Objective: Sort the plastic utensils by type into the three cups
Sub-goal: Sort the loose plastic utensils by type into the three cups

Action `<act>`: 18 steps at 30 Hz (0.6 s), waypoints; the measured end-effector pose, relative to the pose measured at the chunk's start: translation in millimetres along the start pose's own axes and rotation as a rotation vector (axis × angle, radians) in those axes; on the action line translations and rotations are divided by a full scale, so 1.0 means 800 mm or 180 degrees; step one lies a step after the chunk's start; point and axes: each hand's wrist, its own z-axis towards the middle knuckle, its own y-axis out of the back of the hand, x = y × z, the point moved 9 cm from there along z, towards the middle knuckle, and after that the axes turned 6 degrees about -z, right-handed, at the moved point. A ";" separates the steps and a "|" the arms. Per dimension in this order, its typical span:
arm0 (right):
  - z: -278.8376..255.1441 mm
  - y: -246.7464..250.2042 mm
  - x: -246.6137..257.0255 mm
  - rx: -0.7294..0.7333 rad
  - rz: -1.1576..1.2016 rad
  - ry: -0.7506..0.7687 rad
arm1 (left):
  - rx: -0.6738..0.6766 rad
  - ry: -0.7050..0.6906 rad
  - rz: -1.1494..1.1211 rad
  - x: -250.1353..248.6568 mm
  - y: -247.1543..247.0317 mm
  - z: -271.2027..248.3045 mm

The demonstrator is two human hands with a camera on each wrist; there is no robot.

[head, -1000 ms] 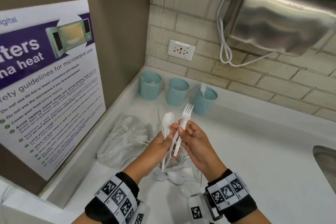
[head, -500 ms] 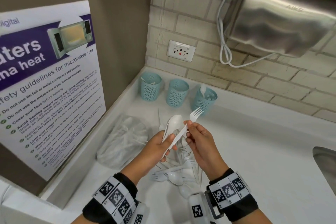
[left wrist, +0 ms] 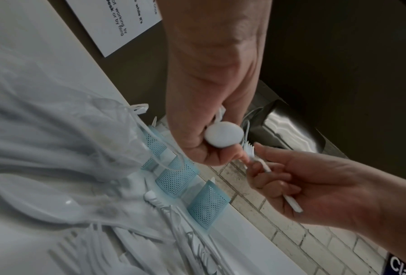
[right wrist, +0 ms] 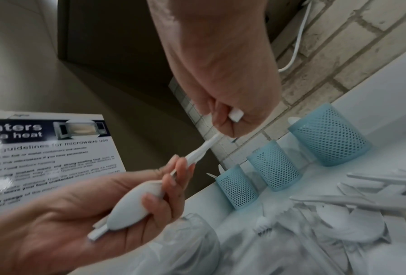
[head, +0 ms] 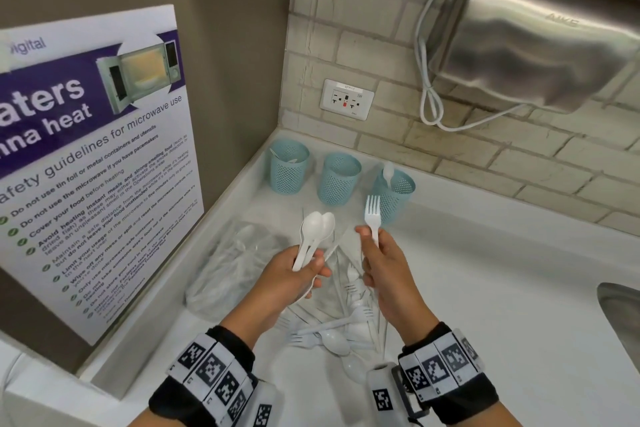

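Your right grip (head: pixel 379 263) pinches one fork (head: pixel 373 215), your left grip (head: pixel 294 276) clutches two spoons (head: pixel 317 229); loosen either and they'll slip into the pile (head: pixel 332 329) beneath

White fork (head: pixel 373 215) upright beside two nested spoons (head: pixel 317 229)

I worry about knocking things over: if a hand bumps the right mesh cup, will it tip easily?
Probably yes. The right mesh cup looks like thin perforated plastic, so likely light. It is taller than wide and already appears to lean. Only one spoon shows inside, adding little weight.
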 end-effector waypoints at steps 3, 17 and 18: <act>-0.005 -0.020 -0.006 0.0364 -0.0383 -0.0102 | 0.0114 0.0013 -0.0117 -0.003 -0.007 -0.002; 0.007 0.003 -0.022 0.0028 0.1241 -0.0597 | -0.0284 -0.0141 -0.1212 -0.008 0.018 0.006; 0.006 0.001 -0.021 0.0071 0.1218 -0.0586 | -0.0280 -0.0159 -0.1242 -0.008 0.016 0.006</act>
